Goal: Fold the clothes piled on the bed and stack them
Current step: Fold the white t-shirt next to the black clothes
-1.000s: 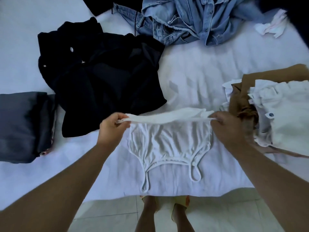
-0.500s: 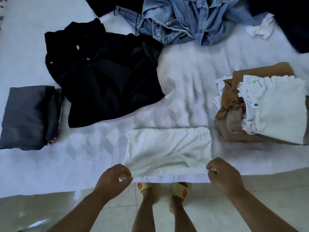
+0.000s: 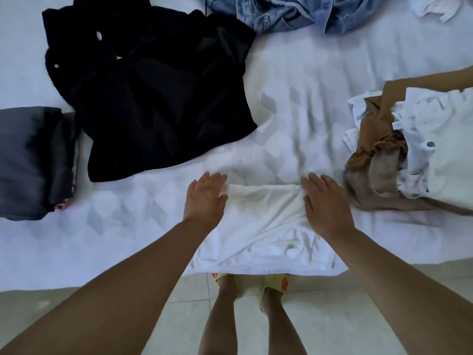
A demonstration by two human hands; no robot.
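Clothes on the white quilted bed [image 3: 320, 80] are partly sorted. At the left edge sits a folded dark grey garment [image 3: 28, 160], a neat block. Just right of it sprawls a black fleece jacket with small pale buttons [image 3: 158, 98], unfolded, and along the far edge a crumpled blue denim shirt [image 3: 281, 11] lies half out of view.

At the near edge, in the middle, lies the white strappy cotton top [image 3: 263, 221]. A second ago it was held up by its hem with the straps dangling; half a second ago it had been doubled over towards the person. Now it lies flat as a compact rectangle. The left hand [image 3: 204, 198] rests with straight fingers on its left end, partly on the sheet; the right hand [image 3: 325, 203] lies flat on its right end. Both hands are spread, well apart, gripping nothing. That looks like smoothing after the fold, so this piece seems nearly ready to stack.

Near the right edge a heap of tan fabric [image 3: 376, 160] carries a folded white ruffled garment [image 3: 440, 149], likely the stack. In the far right corner is a small crumpled white scrap [image 3: 432, 8].
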